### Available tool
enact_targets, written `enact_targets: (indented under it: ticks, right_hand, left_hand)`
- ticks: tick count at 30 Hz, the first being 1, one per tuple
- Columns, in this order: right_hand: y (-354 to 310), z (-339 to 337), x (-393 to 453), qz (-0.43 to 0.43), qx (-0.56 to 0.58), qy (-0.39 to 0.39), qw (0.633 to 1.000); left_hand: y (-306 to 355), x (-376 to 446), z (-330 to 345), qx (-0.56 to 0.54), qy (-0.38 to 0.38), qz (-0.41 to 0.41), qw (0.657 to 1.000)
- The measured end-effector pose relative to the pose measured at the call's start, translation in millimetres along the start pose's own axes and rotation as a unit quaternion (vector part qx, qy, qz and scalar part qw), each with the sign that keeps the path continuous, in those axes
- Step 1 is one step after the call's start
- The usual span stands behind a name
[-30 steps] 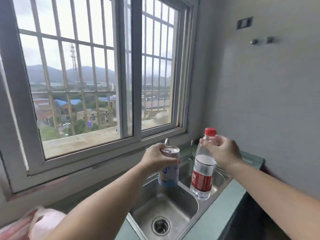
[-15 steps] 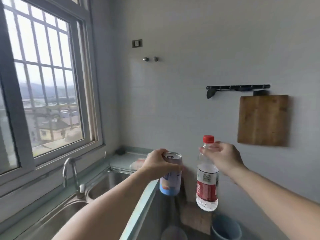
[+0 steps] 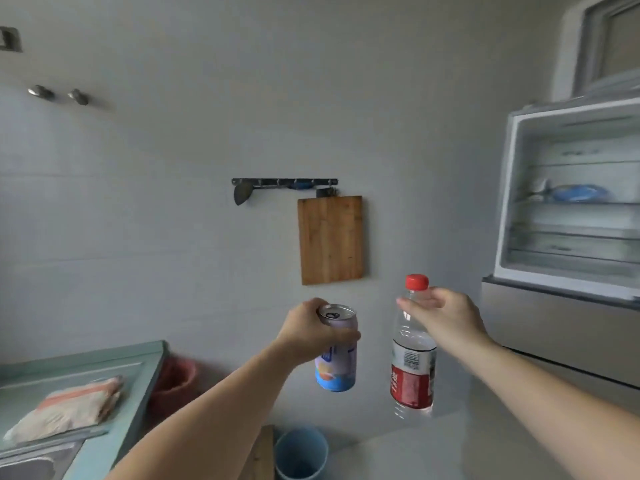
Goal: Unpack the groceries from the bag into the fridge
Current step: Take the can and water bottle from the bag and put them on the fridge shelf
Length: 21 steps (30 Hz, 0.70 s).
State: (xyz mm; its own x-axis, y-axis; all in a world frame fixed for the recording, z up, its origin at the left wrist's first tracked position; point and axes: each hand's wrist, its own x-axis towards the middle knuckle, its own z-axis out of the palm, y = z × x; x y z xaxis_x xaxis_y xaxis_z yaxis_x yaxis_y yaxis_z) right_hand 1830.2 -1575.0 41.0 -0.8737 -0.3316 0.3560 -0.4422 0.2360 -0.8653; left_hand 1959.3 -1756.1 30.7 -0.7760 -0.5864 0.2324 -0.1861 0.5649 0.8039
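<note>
My left hand (image 3: 308, 332) grips a pale drink can (image 3: 336, 355) with a blue base, held upright in mid-air. My right hand (image 3: 446, 318) holds a clear water bottle (image 3: 412, 362) near its neck; the bottle has a red cap and a red label and hangs upright. Both are in front of the grey wall. The fridge (image 3: 568, 202) stands open at the right, its white shelves showing, with a blue item (image 3: 578, 192) on one shelf. No grocery bag is in view.
A wooden cutting board (image 3: 330, 239) hangs from a dark hook rail (image 3: 284, 182) on the wall. At lower left is a green counter (image 3: 114, 362) with a folded cloth (image 3: 69, 407). A red bin (image 3: 176, 382) and a blue bucket (image 3: 301, 455) stand on the floor below.
My view has swung right, away from the window and sink toward the wall and the open fridge. Both hands keep the can and the bottle, carried along to the right.
</note>
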Motion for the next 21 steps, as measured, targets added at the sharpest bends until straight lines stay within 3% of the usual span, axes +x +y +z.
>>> enact_targets:
  ticks: [9, 16, 21]
  right_hand:
    - [24.4, -67.8, -1.0, 0.053, -0.065, 0.160, 0.984]
    - [38.3, -127.2, 3.0, 0.060, -0.094, 0.203, 0.973]
    - [45.9, -169.2, 18.5, 0.050, -0.075, 0.214, 0.973]
  left_hand:
    - [35.2, 55.4, 74.9, -0.101, -0.128, 0.072, 0.984]
    - [82.6, 63.7, 132.4, -0.141, -0.191, 0.103, 0.966]
    - [119.6, 71.6, 156.5, -0.137, -0.194, 0.114, 0.965]
